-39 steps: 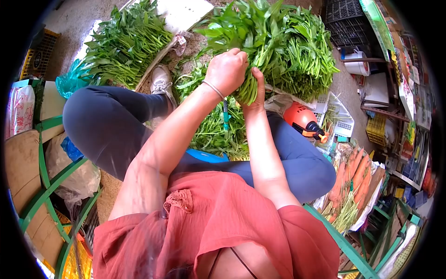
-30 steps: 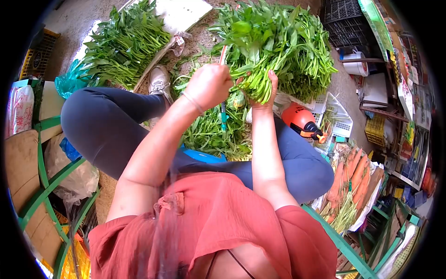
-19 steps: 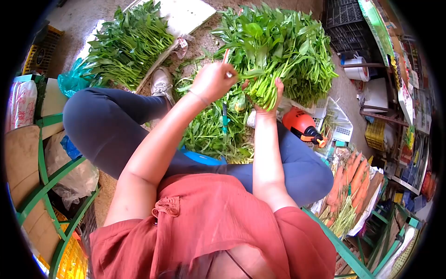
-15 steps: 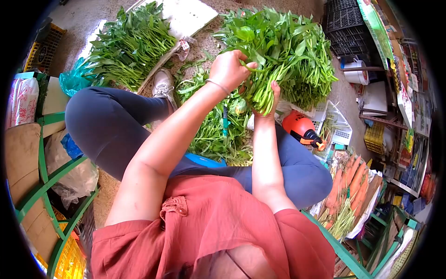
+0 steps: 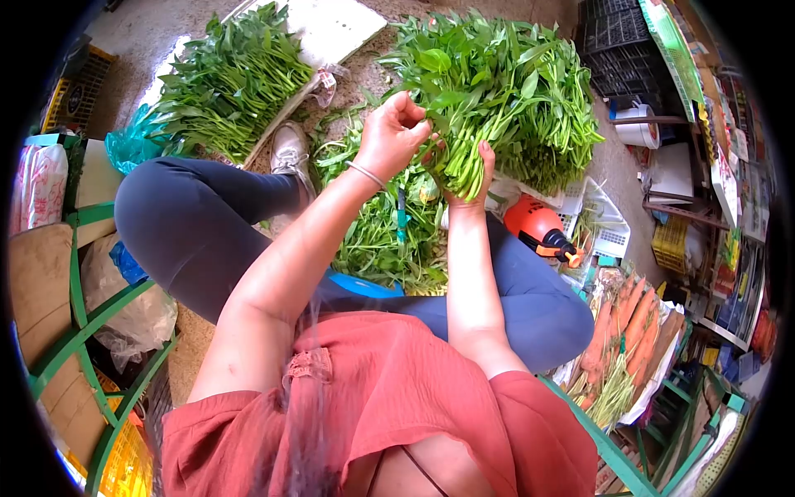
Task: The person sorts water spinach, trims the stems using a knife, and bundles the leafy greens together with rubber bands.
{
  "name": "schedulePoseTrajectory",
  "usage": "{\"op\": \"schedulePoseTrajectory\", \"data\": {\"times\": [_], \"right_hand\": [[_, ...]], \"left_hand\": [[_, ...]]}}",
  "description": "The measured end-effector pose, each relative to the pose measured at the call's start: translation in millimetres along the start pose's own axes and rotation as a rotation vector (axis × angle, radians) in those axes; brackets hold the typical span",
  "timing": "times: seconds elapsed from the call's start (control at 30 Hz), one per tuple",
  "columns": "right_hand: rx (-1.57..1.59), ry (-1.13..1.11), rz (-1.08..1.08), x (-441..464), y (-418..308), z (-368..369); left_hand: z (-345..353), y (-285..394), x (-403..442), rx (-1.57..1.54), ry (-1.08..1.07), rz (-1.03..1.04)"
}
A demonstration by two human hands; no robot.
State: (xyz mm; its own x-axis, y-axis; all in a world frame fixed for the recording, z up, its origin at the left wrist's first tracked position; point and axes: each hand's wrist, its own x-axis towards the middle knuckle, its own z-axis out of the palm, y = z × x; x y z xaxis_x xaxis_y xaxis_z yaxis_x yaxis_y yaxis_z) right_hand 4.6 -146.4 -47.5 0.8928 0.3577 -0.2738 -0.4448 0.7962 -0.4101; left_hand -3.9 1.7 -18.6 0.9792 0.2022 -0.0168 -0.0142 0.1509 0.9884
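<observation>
My right hand (image 5: 469, 184) is wrapped round the stem ends of a bunch of water spinach (image 5: 465, 157), its thumb up along the right side. Beside the bunch, my left hand (image 5: 395, 137), with a bracelet at the wrist, has thumb and fingers pinched together near the leaves. Whatever lies in that pinch is too small to make out. Behind and right of the held bunch is a big heap of water spinach (image 5: 546, 99). Loose greens (image 5: 385, 248) cover the floor between my legs, with a blue-green handled tool (image 5: 402, 217) among them.
More water spinach (image 5: 232, 91) lies at the upper left next to a white foam board (image 5: 339, 29). An orange spray bottle (image 5: 532, 217) rests by my right knee near a white basket (image 5: 609, 224). Carrots (image 5: 621, 323) are at the right. A green metal frame (image 5: 95, 319) stands left.
My left hand has drawn back a little to the left, away from the bunch, with its fingers pinched. My right hand keeps hold of the bunch, almost unmoved.
</observation>
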Motion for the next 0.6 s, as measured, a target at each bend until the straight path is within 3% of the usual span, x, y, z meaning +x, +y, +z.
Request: {"op": "schedulePoseTrajectory", "data": {"times": [0.2, 0.3, 0.4, 0.43, 0.6], "right_hand": [[-0.03, 0.011, -0.032, -1.6, 0.9, 4.7], [0.057, -0.014, 0.014, 4.3, -1.1, -18.9], [-0.024, 0.027, 0.027, 5.5, -1.3, -23.1], [-0.066, 0.027, 0.002, 2.7, 0.2, -14.6], [0.041, 0.059, 0.008, -0.5, 6.7, 4.0]], "left_hand": [[0.3, 0.2, -11.6, 0.004, -0.122, 0.026], [-0.6, 1.4, -17.9, 0.25, -0.205, 0.129], [1.3, -1.8, -18.6, 0.476, -0.167, 0.131], [0.5, -6.5, -16.2, 0.549, -0.155, 0.045], [-3.1, -14.5, -7.7, 0.534, -0.07, -0.049]]}}
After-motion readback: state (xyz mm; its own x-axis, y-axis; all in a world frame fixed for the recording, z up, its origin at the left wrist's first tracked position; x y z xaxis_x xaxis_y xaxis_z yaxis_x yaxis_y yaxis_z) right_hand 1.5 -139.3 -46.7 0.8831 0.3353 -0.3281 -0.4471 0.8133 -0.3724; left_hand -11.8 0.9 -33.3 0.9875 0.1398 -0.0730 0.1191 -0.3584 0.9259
